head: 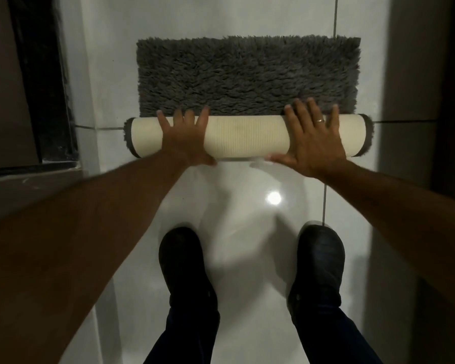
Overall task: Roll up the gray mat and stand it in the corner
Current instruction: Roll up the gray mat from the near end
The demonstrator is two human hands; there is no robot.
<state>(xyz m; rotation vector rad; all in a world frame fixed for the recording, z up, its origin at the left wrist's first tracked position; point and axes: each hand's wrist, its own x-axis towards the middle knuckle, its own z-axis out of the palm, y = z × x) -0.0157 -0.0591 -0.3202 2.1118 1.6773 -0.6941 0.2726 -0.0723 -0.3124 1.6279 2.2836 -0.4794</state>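
The gray shaggy mat (pixel 247 74) lies on the white tiled floor, its near part wound into a roll (pixel 247 136) that shows the cream ribbed backing. My left hand (pixel 185 139) presses flat on the left part of the roll, fingers spread. On the right part rests my right hand (pixel 314 141), palm down, fingers spread, a ring on one finger. Both thumbs sit at the roll's near edge. The far half of the mat is still flat.
My two black shoes (pixel 184 264) (pixel 319 261) stand on the glossy floor (pixel 247 219) just behind the roll. A dark door frame or threshold (pixel 45 88) runs along the left. A dark wall or panel (pixel 431 88) borders the right.
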